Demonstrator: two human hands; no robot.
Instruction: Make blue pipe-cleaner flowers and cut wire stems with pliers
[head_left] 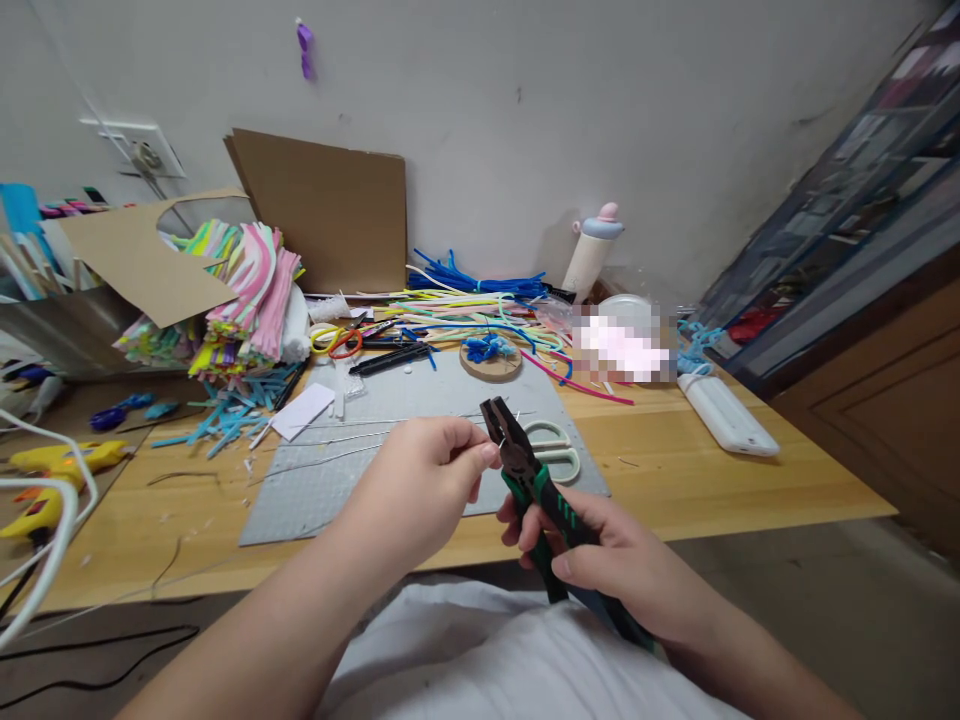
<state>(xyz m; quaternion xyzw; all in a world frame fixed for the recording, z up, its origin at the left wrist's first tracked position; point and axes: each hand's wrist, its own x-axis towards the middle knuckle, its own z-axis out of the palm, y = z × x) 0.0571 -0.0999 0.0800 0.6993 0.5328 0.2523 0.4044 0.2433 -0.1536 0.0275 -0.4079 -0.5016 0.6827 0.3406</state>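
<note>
My right hand (611, 550) is wrapped round the black and green handles of a pair of pliers (517, 455), whose jaws point up and away from me, slightly parted. Thumb and fingers of my left hand (427, 475) pinch a short piece of thin wire (502, 443) right beside the jaws; most of it is hidden by the fingertips. Below both hands lies a grey cutting mat (274, 515) with several long thin wires (322, 464) across it. Scissors with pale handles (574, 462) rest on the mat behind the pliers.
A round wooden disc (491, 372) bears blue fuzzy pieces. Behind it lie colourful pipe cleaners (465, 310), orange-and-yellow scissors (346, 343) and a bottle (592, 255). Yellow glue guns (67, 457) with white cables are at left; a white power bank-like block (727, 415) is at right.
</note>
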